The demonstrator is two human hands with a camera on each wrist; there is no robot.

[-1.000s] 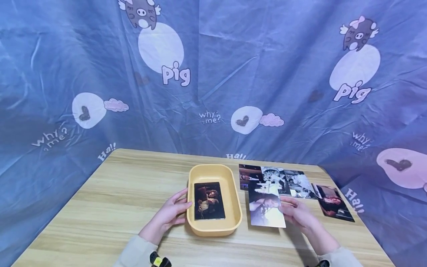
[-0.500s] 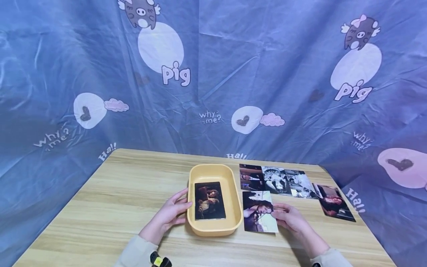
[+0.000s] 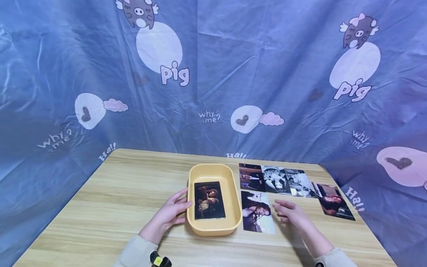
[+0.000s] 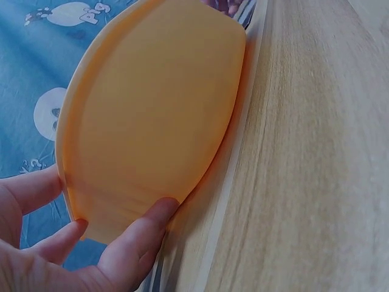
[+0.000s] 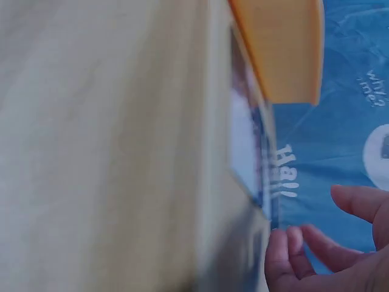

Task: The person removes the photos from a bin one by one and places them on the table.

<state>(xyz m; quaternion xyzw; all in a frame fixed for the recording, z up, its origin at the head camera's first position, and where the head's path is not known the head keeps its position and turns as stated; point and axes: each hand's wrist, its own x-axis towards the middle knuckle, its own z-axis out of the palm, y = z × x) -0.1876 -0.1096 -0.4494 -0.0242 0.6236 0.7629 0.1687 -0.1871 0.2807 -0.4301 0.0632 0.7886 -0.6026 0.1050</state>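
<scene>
A yellow plastic tub (image 3: 235, 207) stands mid-table, a dark photo (image 3: 209, 201) of two people lying inside it. My left hand (image 3: 170, 211) holds the tub by its left side; in the left wrist view its fingertips (image 4: 163, 208) rest on the outer wall and at the rim. Just right of the tub, a photo (image 3: 258, 213) of a dark-haired person lies flat on the table. My right hand (image 3: 293, 217) hovers beside that photo's right edge, fingers loosely bent and holding nothing. The right wrist view shows a gap between its thumb and fingers.
Behind the right-hand photo, a dark-toned photo (image 3: 251, 177) and two black-and-white photos, one nearer (image 3: 275, 180) and one farther right (image 3: 301, 183), lie in a row. Another photo (image 3: 334, 202) lies near the table's right edge. A blue printed cloth (image 3: 213, 74) hangs behind the wooden table (image 3: 133, 193).
My right hand has brought the photo left and down onto the table beside the tub, then let go of it and drawn slightly away. My left hand has stayed on the tub.
</scene>
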